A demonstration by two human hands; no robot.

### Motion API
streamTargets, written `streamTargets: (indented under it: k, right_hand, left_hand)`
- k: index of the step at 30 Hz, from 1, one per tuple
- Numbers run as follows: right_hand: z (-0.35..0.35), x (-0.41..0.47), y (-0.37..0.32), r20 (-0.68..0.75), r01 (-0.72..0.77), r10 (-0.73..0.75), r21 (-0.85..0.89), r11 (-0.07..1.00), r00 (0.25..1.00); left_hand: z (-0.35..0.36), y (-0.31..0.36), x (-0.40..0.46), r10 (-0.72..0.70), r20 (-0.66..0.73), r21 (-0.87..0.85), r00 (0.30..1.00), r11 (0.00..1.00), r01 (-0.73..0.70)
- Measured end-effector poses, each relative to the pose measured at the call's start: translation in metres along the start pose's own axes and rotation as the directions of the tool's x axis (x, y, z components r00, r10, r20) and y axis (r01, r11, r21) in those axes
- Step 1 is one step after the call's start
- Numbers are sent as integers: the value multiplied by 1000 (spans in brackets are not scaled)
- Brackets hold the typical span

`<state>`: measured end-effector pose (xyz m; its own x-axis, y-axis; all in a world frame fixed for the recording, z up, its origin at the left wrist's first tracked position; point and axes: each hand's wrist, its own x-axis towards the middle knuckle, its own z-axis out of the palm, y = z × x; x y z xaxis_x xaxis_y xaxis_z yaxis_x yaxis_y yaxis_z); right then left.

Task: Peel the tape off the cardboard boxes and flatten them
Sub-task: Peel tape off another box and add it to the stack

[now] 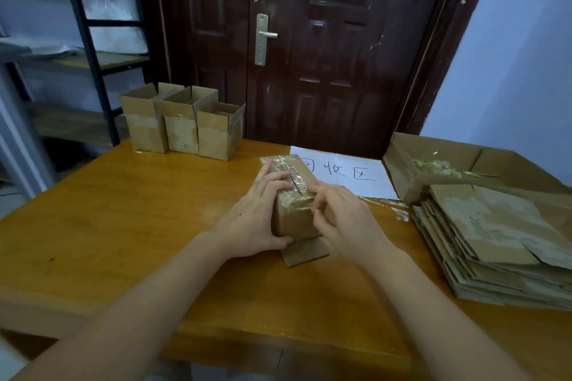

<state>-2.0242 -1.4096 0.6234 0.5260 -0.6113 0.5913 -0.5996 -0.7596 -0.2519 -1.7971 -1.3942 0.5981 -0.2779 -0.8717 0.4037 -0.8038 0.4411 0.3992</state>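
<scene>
Box (294, 219) w/ clear tape (291, 175) sits on table (139, 226); my left hand (257, 219) grips its side, right hand (343, 223) fingers pinch tape at top edge.

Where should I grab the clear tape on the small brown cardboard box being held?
Probably at the near end of the clear tape, where it wraps over the small brown cardboard box edge and looks wrinkled. Come from the right, pinching with the right hand; the left hand steadies.

My right hand (343, 219) hides the near end of the tape (292, 178), so I can't tell whether my fingertips pinch it. The stack of flattened boxes (495, 241) runs off the right edge.
</scene>
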Motion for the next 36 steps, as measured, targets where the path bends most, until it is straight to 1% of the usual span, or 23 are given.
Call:
streamTargets:
  k: [3,4,7,8,11,14,16,18,20,25,27,29,30,33,34,36]
  right_hand:
    - [-6,1,-2,34,2,-1,-6,1000,999]
    - [-8,3,-3,52,26,-25,-13,1000,998]
    - [-4,9,-4,118,201,-191,-81,976,975]
    - [-1,10,-5,118,228,-217,-87,970,969]
    - [6,11,-6,29,246,-245,-84,966,969]
    - [15,7,0,-60,331,-343,-153,931,937]
    - [21,4,4,-110,357,-380,-182,916,918]
    - [25,3,5,-126,348,-374,-190,918,919]
    - [24,2,4,-123,312,-336,-180,933,934]
    - [17,5,3,-137,239,-250,-92,967,958]
    - [13,5,0,-101,199,-204,-52,979,974]
    - [9,6,-2,-46,187,-188,-20,982,981]
    - [8,7,-3,-25,195,-196,-33,980,980]
    - [15,15,-3,1,250,-255,-189,949,967]
    - [20,19,-3,-23,262,-273,-220,940,962]
    - [32,24,-2,-129,268,-298,-208,941,946]
  left_hand:
    - [0,0,0,-4,-5,3,1000,1000,4]
    - [1,1,0,-4,-8,0,1000,1000,4]
    - [1,2,0,-5,-7,4,1000,1000,6]
    - [1,2,1,-7,-4,10,1000,1000,7]
    - [0,0,1,-10,2,8,1000,1000,10]
    - [-1,-3,0,0,-2,2,1000,1000,0]
    - [1,-4,1,9,-14,-1,1000,1000,-9]
    - [2,-6,1,13,-14,-1,1000,1000,-13]
    - [2,-7,2,25,-10,-1,1000,1000,-25]
    - [2,-10,4,46,-11,-2,999,999,-46]
    - [2,-11,5,47,-17,-10,999,999,-47]
    - [3,-11,4,52,-27,-10,998,999,-52]
    - [4,-10,4,53,-32,-9,998,999,-53]
    - [6,-10,5,57,-45,-14,997,998,-58]
    - [6,-10,5,63,-50,-14,997,998,-64]
    - [6,-12,4,68,-58,-6,996,998,-69]
